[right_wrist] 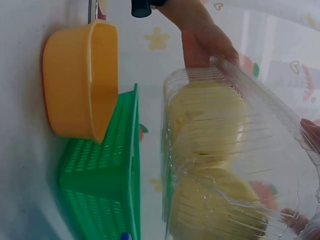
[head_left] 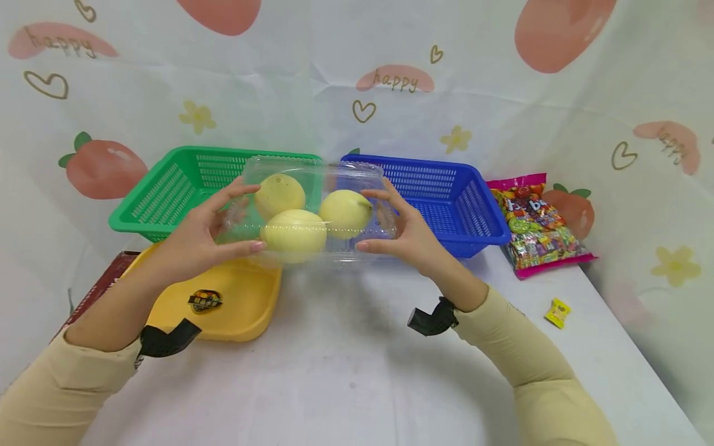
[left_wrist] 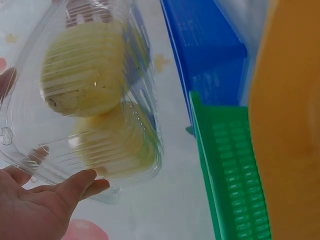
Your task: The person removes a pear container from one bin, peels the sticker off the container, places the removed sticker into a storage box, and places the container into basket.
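Observation:
Both hands hold a clear plastic clamshell box point(head_left: 315, 166) raised in front of the baskets. Inside lie three pale yellow round fruits: one at the back left point(head_left: 281, 193), one in front point(head_left: 294, 234) and one at the right point(head_left: 346, 214) with a greenish end. My left hand point(head_left: 192, 238) grips the box's left end, thumb along the near side and fingers on the far edge. At the opposite end my right hand point(head_left: 409, 232) grips it the same way. Ribbed plastic walls partly blur the fruits point(left_wrist: 85, 70) in both wrist views.
Behind the box stand a green basket point(head_left: 162, 170) and a blue basket point(head_left: 474, 217). A yellow basin point(head_left: 240, 303), a dark round sticker point(head_left: 205, 301) inside it, sits under my left forearm. At the right lie a candy bag point(head_left: 535, 223) and a small yellow wrapped candy point(head_left: 558, 313).

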A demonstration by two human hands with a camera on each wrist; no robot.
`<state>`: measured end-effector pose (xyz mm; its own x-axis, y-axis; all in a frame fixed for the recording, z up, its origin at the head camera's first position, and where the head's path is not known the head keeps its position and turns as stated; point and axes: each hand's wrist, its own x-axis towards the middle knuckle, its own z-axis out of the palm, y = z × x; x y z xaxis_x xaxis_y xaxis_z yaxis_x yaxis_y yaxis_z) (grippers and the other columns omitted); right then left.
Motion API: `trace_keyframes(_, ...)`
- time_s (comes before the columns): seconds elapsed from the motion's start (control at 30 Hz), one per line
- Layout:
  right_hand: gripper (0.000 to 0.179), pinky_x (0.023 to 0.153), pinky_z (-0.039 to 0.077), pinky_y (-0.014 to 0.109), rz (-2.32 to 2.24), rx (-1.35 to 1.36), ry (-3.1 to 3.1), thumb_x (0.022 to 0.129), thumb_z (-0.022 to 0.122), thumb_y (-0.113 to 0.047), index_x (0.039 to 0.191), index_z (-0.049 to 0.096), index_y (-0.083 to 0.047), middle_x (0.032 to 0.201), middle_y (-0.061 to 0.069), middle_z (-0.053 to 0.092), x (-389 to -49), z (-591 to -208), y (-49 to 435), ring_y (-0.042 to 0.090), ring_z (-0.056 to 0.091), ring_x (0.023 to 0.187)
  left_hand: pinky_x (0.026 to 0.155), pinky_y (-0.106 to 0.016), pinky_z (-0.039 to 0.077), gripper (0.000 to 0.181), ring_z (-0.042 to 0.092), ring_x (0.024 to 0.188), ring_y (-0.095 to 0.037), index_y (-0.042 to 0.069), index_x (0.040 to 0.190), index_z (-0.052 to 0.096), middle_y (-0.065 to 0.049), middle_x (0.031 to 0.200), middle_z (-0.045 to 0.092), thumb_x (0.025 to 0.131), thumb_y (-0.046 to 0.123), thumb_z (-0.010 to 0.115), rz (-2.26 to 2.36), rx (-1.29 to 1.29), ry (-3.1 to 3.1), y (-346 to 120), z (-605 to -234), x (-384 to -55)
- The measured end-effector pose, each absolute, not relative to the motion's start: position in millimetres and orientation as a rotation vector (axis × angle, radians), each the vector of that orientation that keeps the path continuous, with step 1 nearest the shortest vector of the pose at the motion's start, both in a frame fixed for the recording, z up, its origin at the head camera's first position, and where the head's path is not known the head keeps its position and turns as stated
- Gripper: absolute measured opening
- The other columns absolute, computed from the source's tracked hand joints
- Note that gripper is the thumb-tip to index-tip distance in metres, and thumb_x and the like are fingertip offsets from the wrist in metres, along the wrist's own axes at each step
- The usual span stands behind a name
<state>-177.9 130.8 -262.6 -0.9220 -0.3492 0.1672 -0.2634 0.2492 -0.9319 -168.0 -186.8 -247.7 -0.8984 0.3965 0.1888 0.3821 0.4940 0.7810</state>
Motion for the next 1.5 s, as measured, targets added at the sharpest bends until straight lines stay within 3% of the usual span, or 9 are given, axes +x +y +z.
trace_keyframes(0.3,0.068,0.101,0.044,0.041,-1.816,-0.596,2.405,0.075,0.077,-0.014,0.135,0.047,-0.023,0.157,-0.012,0.0,-206,-255,109,0.029,0.014,0.144,0.084,0.001,0.039,0.072,0.039,0.133,-0.032,0.029,0.142,0.034,0.005,0.158,0.007,0.082,0.016,0.071,1.393,0.617,2.745,-205,-238,-189)
trace_keyframes(0.4,0.068,0.098,0.048,0.041,-1.821,-0.603,2.401,0.075,0.077,-0.013,0.135,0.046,-0.022,0.158,-0.012,-0.001,-216,-254,100,0.029,0.016,0.144,0.077,-0.004,0.043,0.072,0.053,0.117,-0.021,0.03,0.143,0.033,0.005,0.158,0.007,0.083,0.019,0.071,1.357,0.593,2.775,-213,-235,-197)
trace_keyframes(0.53,0.068,0.103,0.044,0.039,-1.81,-0.597,2.413,0.076,0.077,-0.017,0.136,0.046,-0.023,0.157,-0.012,0.0,-230,-252,88,0.027,0.014,0.144,0.071,-0.009,0.046,0.071,0.055,0.107,-0.013,0.033,0.144,0.031,0.005,0.157,0.009,0.085,0.02,0.068,1.332,0.57,2.776,-225,-232,-208)
trace_keyframes(0.7,0.065,0.103,0.043,0.035,-1.854,-0.58,2.367,0.076,0.076,-0.016,0.135,0.048,-0.023,0.158,-0.01,0.001,-246,-252,75,0.03,0.018,0.143,0.081,-0.008,0.048,0.071,0.029,0.137,-0.037,0.03,0.146,0.027,0.003,0.157,0.008,0.087,0.016,0.065,1.358,0.577,2.68,-238,-228,-227)
trace_keyframes(0.83,0.062,0.102,0.045,0.036,-1.908,-0.585,2.345,0.077,0.075,-0.015,0.133,0.049,-0.022,0.158,-0.01,0.002,-258,-254,64,0.031,0.023,0.142,0.097,-0.033,0.046,0.071,0.02,0.14,-0.04,0.034,0.146,0.025,0.006,0.158,0.005,0.088,0.016,0.063,1.34,0.538,2.651,-247,-226,-242)
trace_keyframes(0.93,0.059,0.108,0.038,0.037,-1.955,-0.594,2.336,0.079,0.074,-0.012,0.132,0.051,-0.019,0.158,-0.01,0.005,-266,-254,55,0.027,0.019,0.144,0.103,-0.05,0.034,0.07,0.017,0.141,-0.04,0.038,0.145,0.024,0.01,0.158,0.004,0.09,0.017,0.061,1.35,0.498,2.639,-254,-224,-250)
trace_keyframes(1.07,0.057,0.11,0.035,0.037,-1.983,-0.547,2.32,0.08,0.073,-0.014,0.132,0.051,-0.019,0.158,-0.01,0.007,-278,-255,43,0.025,0.02,0.144,0.106,-0.058,0.024,0.068,0.014,0.141,-0.041,0.039,0.145,0.023,0.011,0.157,0.003,0.091,0.017,0.059,1.394,0.468,2.612,-263,-224,-261)
trace_keyframes(1.3,0.055,0.108,0.038,0.037,-1.967,-0.428,2.294,0.08,0.074,-0.02,0.13,0.053,-0.024,0.158,-0.009,0.007,-297,-258,29,0.023,0.021,0.143,0.112,-0.054,0.02,0.065,0.014,0.143,-0.034,0.037,0.146,0.023,0.01,0.158,0.004,0.093,0.021,0.056,1.445,0.414,2.576,-271,-231,-277)
trace_keyframes(1.5,0.056,0.102,0.044,0.033,-1.957,-0.429,2.281,0.08,0.074,-0.022,0.131,0.051,-0.024,0.158,-0.007,0.004,-308,-261,17,0.024,0.031,0.139,0.112,-0.06,0.017,0.064,0.015,0.143,-0.033,0.038,0.146,0.021,0.01,0.158,0.001,0.093,0.029,0.055,1.443,0.332,2.582,-275,-235,-287)
